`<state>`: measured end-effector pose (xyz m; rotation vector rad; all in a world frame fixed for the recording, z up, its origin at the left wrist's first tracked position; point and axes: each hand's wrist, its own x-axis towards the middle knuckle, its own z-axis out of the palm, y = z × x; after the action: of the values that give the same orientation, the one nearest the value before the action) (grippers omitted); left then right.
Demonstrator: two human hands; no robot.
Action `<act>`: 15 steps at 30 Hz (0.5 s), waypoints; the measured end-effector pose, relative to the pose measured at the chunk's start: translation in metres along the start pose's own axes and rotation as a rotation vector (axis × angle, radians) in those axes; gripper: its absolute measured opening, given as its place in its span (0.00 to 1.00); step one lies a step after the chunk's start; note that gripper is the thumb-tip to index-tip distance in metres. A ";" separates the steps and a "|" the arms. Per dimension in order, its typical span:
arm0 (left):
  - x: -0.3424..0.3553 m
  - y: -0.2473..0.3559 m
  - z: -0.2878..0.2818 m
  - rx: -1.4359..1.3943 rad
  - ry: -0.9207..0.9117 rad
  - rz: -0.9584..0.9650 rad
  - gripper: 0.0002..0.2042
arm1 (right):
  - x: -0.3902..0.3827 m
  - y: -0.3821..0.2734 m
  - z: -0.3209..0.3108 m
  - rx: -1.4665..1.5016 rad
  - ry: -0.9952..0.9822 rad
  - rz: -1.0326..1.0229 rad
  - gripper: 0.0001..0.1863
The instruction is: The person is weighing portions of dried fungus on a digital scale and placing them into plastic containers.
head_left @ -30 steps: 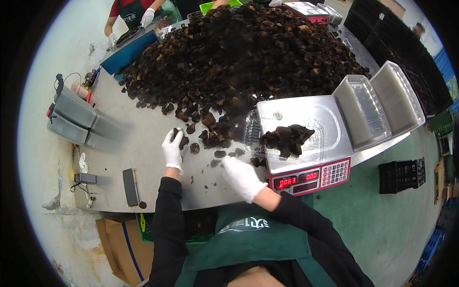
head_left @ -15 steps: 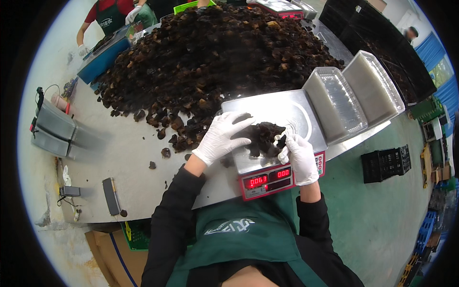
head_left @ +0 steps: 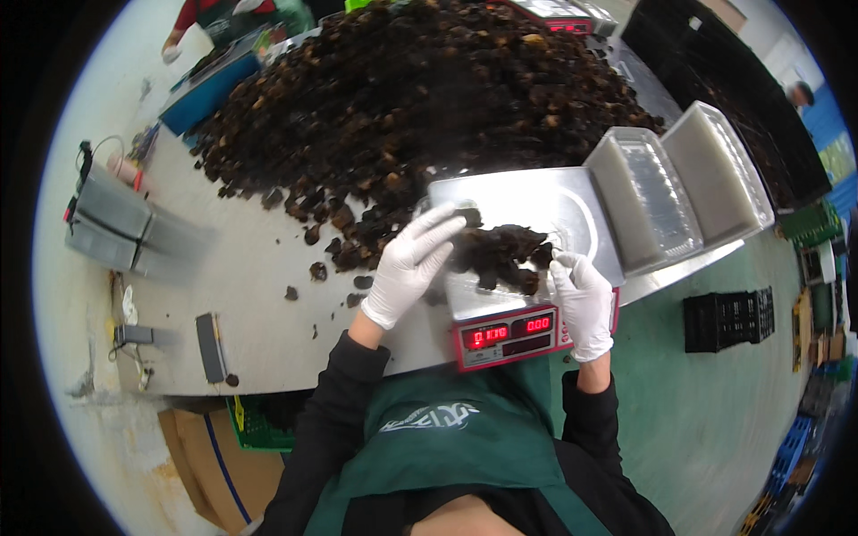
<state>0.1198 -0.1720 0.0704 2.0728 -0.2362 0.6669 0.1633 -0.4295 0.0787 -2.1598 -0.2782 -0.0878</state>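
A clump of dark, crinkled fungus pieces (head_left: 505,255) rests in what looks like a clear tray on a steel-topped scale (head_left: 465,196) with a red front and lit displays. My left hand (head_left: 407,268), white-gloved, reaches in from the left, fingers stretched toward the clump with a dark piece beside their tips; whether they touch it is unclear. My right hand (head_left: 581,304), also gloved, is closed at the clump's right edge, its fingertips pinched on something too small to make out. A large heap of similar pieces (head_left: 393,98) spreads behind the scale.
Stacked clear containers (head_left: 643,196) stand right of the scale. Grey cases (head_left: 107,223) and a dark phone-like slab (head_left: 211,348) lie left on the steel table (head_left: 250,286). A black crate (head_left: 724,317) sits on the floor. A co-worker (head_left: 232,18) works at the top left.
Both hands moved from the table onto the scale around the clump. Since half a second ago the left hand has drawn slightly back, and the scale's lit reading has changed.
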 end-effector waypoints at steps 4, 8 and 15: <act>-0.021 -0.016 -0.036 -0.106 0.260 -0.242 0.13 | -0.008 0.003 0.015 -0.358 -0.093 -0.196 0.12; -0.068 -0.048 -0.074 0.128 0.314 -0.356 0.10 | -0.003 0.001 0.018 -0.403 -0.024 -0.133 0.07; -0.142 -0.039 -0.055 0.380 -0.010 -0.399 0.10 | -0.003 0.006 0.019 -0.255 0.103 -0.218 0.15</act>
<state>-0.0028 -0.1175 -0.0106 2.3886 0.3188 0.4806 0.1607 -0.4177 0.0630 -2.3602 -0.4634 -0.3752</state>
